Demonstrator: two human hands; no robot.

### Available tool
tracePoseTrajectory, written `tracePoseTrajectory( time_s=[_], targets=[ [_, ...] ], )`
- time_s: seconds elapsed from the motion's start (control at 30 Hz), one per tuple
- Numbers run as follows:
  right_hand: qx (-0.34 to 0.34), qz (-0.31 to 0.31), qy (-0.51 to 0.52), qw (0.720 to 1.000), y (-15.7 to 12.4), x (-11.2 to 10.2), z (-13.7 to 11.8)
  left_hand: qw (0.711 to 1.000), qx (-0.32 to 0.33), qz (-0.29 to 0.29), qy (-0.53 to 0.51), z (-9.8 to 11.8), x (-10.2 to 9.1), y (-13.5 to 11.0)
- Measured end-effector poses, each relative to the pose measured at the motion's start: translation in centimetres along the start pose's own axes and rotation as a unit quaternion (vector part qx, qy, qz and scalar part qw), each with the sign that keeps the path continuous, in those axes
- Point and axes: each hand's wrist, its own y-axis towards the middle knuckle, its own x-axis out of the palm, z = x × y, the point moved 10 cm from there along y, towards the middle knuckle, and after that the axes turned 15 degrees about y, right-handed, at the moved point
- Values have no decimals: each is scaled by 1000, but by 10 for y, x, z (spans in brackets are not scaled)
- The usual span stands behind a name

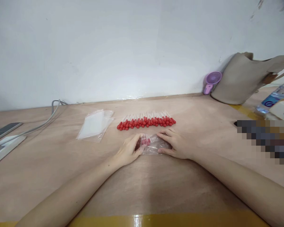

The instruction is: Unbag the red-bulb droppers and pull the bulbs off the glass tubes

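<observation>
Between my two hands lies a clear plastic bag (153,145) with a few red-tipped pieces inside, bunched at its left part. My left hand (129,149) pinches the bag's left end, fingers and thumb closed on its edge. At the other end, my right hand (177,144) has its fingers along the top and its thumb along the bottom of the bag, gripping it. Just beyond the hands, a row of red-headed sticks (146,121) with whitish shafts lies on the table, heads toward me. Left of that row sit several flat clear bags (93,124), overlapping.
A grey cable (41,126) runs to a white power strip (8,148) at left, near a phone-like dark slab (6,130). At right stand a purple hand fan (212,81), a beige bag (239,78) and a plastic bottle (274,97). Yellow tape (109,220) lines the table's front edge.
</observation>
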Motion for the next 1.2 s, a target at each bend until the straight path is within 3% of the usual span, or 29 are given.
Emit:
tracePoseTrajectory(
  time_s=[0.13, 0.4, 0.6, 0.77, 0.87, 1.0, 1.1, 1.2],
  targets=[
    [-3, 5, 1, 1000, 0, 0, 2, 997, 57, -17, 46, 12, 3, 0],
    [-1, 4, -1, 1000, 1, 0, 0, 997, 29, 40, 60, 5, -5, -2],
    [-5, 11, -1, 1000, 1, 0, 0, 997, 46, -14, 54, 5, 0, 0],
    [-5, 14, 5, 1000, 2, 0, 1, 995, 28, 37, 85, 2, -8, -3],
    [-3, 11, 2, 1000, 1, 0, 2, 997, 29, 54, 41, -2, -11, -7],
    [3, 6, -1, 1000, 0, 1, 4, 994, 15, 47, -98, -18, -13, -7],
    [6, 6, -1, 1000, 0, 1, 4, 981, -34, 3, -193, -38, -14, -3],
    [7, 5, 1, 1000, 0, 1, 4, 974, -79, -52, -207, -58, -34, -2]
  ],
)
